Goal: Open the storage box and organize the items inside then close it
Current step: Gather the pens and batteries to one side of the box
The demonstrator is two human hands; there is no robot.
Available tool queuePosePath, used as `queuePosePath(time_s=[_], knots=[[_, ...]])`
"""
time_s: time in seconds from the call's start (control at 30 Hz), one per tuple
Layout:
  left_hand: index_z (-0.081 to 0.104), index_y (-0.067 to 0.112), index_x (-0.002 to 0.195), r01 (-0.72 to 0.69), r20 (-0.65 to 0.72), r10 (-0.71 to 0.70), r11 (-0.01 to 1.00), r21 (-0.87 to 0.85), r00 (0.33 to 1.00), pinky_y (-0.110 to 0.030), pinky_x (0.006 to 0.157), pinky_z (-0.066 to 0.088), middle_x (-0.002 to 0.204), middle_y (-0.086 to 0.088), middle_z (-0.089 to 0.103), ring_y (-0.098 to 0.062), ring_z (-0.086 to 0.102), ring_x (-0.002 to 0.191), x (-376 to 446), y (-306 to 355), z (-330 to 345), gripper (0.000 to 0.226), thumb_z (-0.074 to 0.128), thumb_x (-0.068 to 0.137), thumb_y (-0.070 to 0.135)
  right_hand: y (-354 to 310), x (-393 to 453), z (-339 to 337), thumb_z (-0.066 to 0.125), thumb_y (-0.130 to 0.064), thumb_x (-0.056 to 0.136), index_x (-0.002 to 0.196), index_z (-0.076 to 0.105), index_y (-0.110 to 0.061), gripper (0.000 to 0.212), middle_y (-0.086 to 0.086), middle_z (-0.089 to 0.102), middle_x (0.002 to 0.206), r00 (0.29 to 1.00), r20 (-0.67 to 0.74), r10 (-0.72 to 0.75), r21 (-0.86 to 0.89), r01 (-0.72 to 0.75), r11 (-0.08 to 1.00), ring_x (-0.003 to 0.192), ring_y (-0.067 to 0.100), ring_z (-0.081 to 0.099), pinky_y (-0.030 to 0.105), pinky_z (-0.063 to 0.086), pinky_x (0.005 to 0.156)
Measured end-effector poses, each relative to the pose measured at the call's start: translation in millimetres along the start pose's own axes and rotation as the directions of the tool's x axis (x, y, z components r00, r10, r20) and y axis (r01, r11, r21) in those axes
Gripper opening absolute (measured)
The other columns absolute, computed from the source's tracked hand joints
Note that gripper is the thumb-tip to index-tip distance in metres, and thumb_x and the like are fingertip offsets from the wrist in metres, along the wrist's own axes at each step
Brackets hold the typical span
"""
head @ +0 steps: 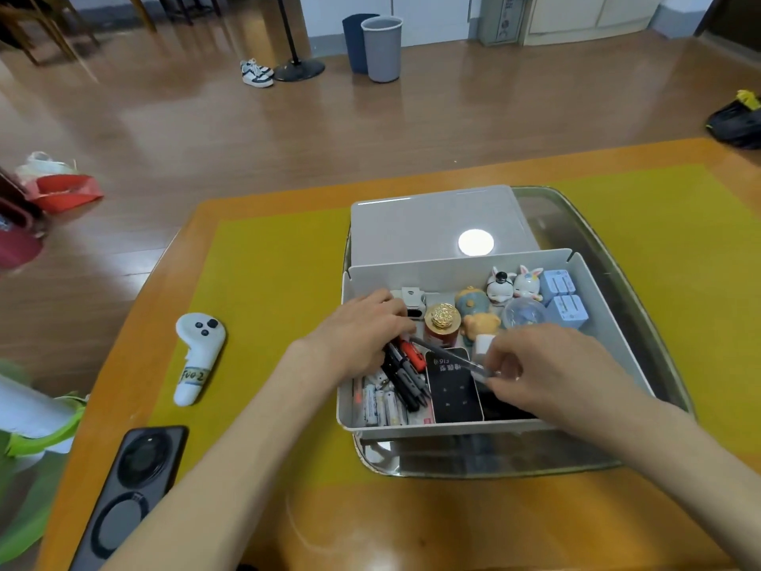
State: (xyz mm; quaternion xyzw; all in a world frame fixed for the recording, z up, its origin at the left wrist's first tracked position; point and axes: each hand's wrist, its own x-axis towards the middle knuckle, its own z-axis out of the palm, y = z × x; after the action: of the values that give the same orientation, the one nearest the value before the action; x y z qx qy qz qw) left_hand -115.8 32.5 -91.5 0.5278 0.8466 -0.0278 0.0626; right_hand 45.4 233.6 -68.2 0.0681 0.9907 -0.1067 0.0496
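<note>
Now, box: my grey storage box (pixel 609 323) sits open on a metal tray (pixel 642 282), lid (pixel 412 228) lying flat at its 12 o'clock.
Left hand: my left hand (pixel 362 335) is curled over a bundle of dark pens (pixel 405 381) at the box's 9 o'clock.
Right hand: my right hand (pixel 552 368) pinches a clear pen (pixel 457 360), its tip pointing to 10 o'clock.
Neighbours: batteries (pixel 381 408) at 7 o'clock; figurines (pixel 500 286) at 1 o'clock.
</note>
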Motion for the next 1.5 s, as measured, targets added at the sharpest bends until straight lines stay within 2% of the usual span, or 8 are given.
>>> queuePosePath(time_s=[0.13, 0.23, 0.47, 0.67, 0.97, 1.13, 1.37, 1.5], knots=[[0.059, 0.03, 0.133, 0.018, 0.171, -0.024, 0.999, 0.036, 0.985, -0.038, 0.101, 0.041, 0.128, 0.006, 0.054, -0.02, 0.033, 0.126, 6.7, 1.6, -2.5, 0.056, 0.072, 0.079, 0.034, 19.0, -9.8, -6.2, 0.067, -0.045, 0.084, 0.082, 0.067, -0.037, 0.008, -0.021, 0.066, 0.076, 0.998, 0.023, 0.058, 0.044, -0.059, 0.997, 0.076, 0.004, 0.062, 0.029, 0.053, 0.063], [0.055, 0.032, 0.136, -0.043, 0.291, -0.002, 0.988, 0.146, 0.957, -0.039, 0.1, 0.042, 0.129, 0.005, 0.054, -0.022, 0.036, 0.123, 9.4, 4.0, -8.4, 0.065, 0.076, 0.075, 0.039, 31.8, -12.9, -5.7, 0.068, -0.044, 0.083, 0.078, 0.063, -0.041, 0.008, -0.023, 0.065, 0.074, 0.997, 0.008, 0.08, 0.078, -0.081, 0.994, 0.072, 0.0, 0.059, 0.02, 0.038, 0.053], [0.058, 0.026, 0.125, -0.262, 0.36, 0.128, 0.898, 0.353, 0.924, -0.036, 0.092, 0.045, 0.12, 0.003, 0.059, -0.02, 0.045, 0.114, 30.7, 12.5, -26.6, 0.052, 0.077, 0.079, 0.04, 33.7, -14.5, 6.1, 0.07, -0.042, 0.083, 0.086, 0.071, -0.033, 0.009, -0.019, 0.065, 0.074, 0.994, 0.007, 0.112, 0.17, -0.112, 0.979, 0.073, 0.005, 0.063, 0.031, 0.058, 0.066], [0.066, 0.021, 0.112, -0.222, 0.397, 0.113, 0.945, 0.241, 0.911, -0.032, 0.076, 0.043, 0.111, 0.0, 0.063, -0.024, 0.057, 0.107, 27.1, 7.0, -29.3, 0.035, 0.079, 0.08, 0.027, 40.7, -19.3, 10.9, 0.069, -0.04, 0.083, 0.08, 0.069, -0.033, 0.007, -0.017, 0.065, 0.07, 0.995, -0.035, 0.096, 0.197, -0.087, 0.977, 0.069, 0.004, 0.062, 0.025, 0.052, 0.059], [0.051, 0.019, 0.124, -0.235, 0.331, 0.147, 0.941, 0.245, 0.932, -0.041, 0.078, 0.054, 0.112, -0.006, 0.063, -0.029, 0.062, 0.1, 7.3, 10.9, -16.6, 0.039, 0.063, 0.087, 0.019, 36.2, -20.3, 12.0, 0.066, -0.044, 0.085, 0.082, 0.069, -0.036, 0.009, -0.017, 0.065, 0.07, 0.996, -0.071, 0.059, 0.188, -0.045, 0.981, 0.068, 0.002, 0.059, 0.018, 0.041, 0.054], [0.038, 0.02, 0.128, -0.229, 0.331, 0.142, 0.943, 0.242, 0.933, -0.045, 0.082, 0.054, 0.112, -0.008, 0.061, -0.028, 0.059, 0.1, 7.4, 16.7, -12.2, 0.05, 0.061, 0.084, 0.019, 38.7, -18.4, 6.6, 0.068, -0.046, 0.084, 0.084, 0.071, -0.036, 0.011, -0.019, 0.064, 0.071, 0.998, -0.03, 0.057, 0.18, -0.051, 0.982, 0.07, 0.003, 0.061, 0.023, 0.053, 0.061], [0.04, 0.019, 0.112, -0.152, 0.073, 0.145, 0.983, 0.102, 0.987, -0.041, 0.078, 0.049, 0.099, -0.005, 0.058, -0.022, 0.054, 0.083, -13.4, 5.9, -21.4, 0.021, 0.044, 0.092, 0.023, 43.0, -19.6, 7.0, 0.066, -0.05, 0.085, 0.081, 0.074, -0.035, 0.017, -0.019, 0.066, 0.073, 0.998, -0.062, 0.03, 0.17, -0.019, 0.985, 0.071, 0.002, 0.062, 0.019, 0.05, 0.058], [0.035, 0.024, 0.102, -0.095, -0.093, 0.097, 0.995, 0.029, 0.991, -0.031, 0.067, 0.039, 0.09, 0.004, 0.052, -0.016, 0.047, 0.074, -29.9, 0.9, -38.5, 0.012, 0.039, 0.092, 0.03, 36.5, -16.4, 6.3, 0.065, -0.062, 0.083, 0.077, 0.072, -0.036, 0.027, -0.018, 0.065, 0.077, 0.998, 0.043, -0.046, 0.132, 0.039, 0.99, 0.073, 0.003, 0.061, 0.017, 0.042, 0.053]])
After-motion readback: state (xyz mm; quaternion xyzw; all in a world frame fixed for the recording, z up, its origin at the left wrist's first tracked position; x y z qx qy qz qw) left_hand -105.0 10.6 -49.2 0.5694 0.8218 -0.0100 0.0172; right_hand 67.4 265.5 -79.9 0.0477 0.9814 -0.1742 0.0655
